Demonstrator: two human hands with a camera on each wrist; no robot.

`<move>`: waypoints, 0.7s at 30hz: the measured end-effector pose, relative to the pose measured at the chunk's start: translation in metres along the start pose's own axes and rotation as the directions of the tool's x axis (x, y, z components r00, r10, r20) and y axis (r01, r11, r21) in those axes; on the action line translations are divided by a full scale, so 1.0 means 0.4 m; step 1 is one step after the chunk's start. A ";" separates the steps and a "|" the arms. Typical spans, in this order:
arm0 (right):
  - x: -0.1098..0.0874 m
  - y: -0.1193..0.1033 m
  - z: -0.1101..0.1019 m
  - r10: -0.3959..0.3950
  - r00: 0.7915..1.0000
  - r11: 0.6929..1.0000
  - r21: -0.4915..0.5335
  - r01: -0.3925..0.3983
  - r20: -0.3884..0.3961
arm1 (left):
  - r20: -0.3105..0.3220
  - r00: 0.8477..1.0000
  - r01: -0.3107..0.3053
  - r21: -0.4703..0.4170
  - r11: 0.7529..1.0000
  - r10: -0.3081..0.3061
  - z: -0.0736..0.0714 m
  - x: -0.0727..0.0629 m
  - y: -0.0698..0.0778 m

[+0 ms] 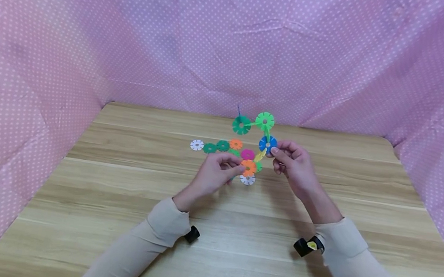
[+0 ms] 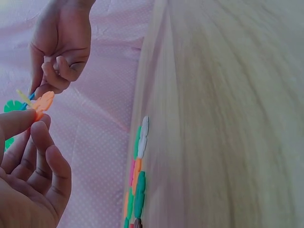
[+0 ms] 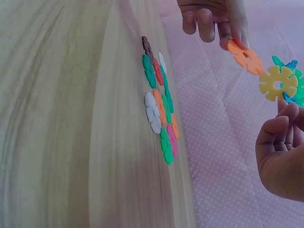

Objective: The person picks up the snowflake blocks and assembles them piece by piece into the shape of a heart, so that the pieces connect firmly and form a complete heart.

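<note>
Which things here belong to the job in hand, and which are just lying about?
Job in hand:
- left hand, pinching an orange disc
- right hand, pinching a blue disc
- yellow disc between those two
- light green disc and dark green disc, raised with them

Lying on the table, possibly spares:
- white discs
- pink disc
- red disc
- brown disc

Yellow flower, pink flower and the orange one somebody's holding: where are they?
Yellow flower (image 3: 268, 86), right wrist view: left side.
Pink flower (image 1: 252, 155), head view: right side.
Held orange flower (image 3: 254, 63), right wrist view: lower half.
</note>
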State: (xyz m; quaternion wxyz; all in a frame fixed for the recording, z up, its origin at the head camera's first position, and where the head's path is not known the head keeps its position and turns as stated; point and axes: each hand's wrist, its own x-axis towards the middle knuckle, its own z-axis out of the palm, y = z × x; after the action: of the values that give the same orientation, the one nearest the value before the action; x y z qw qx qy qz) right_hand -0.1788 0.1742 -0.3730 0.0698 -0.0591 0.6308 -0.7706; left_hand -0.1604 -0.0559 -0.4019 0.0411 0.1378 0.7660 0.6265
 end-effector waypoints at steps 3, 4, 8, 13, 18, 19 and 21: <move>0.003 0.006 0.005 -0.008 1.000 1.000 -0.009 0.008 0.003 | 0.009 1.000 -0.004 0.011 1.000 0.004 -0.003 0.005 0.001; 0.004 0.008 0.008 -0.010 1.000 1.000 -0.011 0.010 0.003 | 0.011 1.000 -0.004 0.015 1.000 0.004 -0.003 0.006 0.002; 0.008 0.015 0.014 -0.026 1.000 1.000 -0.017 0.026 0.003 | 0.010 1.000 -0.002 0.028 1.000 0.001 -0.006 0.010 0.006; 0.012 0.017 0.021 -0.043 0.999 0.999 -0.027 0.042 -0.007 | 0.000 1.000 -0.006 0.018 1.000 0.006 -0.009 0.015 0.008; 0.016 0.017 0.030 -0.054 0.998 0.998 -0.038 0.053 -0.015 | -0.018 1.000 -0.018 0.004 1.000 0.018 -0.011 0.019 0.003; 0.017 0.017 0.032 -0.054 0.998 0.998 -0.039 0.053 -0.015 | -0.020 1.000 -0.020 -0.001 1.000 0.020 -0.012 0.020 0.002; 0.019 0.016 0.036 -0.053 0.998 0.998 -0.043 0.053 -0.015 | -0.021 0.999 -0.026 -0.009 1.000 0.026 -0.016 0.022 0.001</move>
State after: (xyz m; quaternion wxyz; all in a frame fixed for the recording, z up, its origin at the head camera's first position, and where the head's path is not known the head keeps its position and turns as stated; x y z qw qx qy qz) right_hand -0.1835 0.1576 -0.3766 0.0429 -0.0710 0.6457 -0.7590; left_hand -0.1703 -0.0593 -0.3992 0.0257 0.1411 0.7615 0.6321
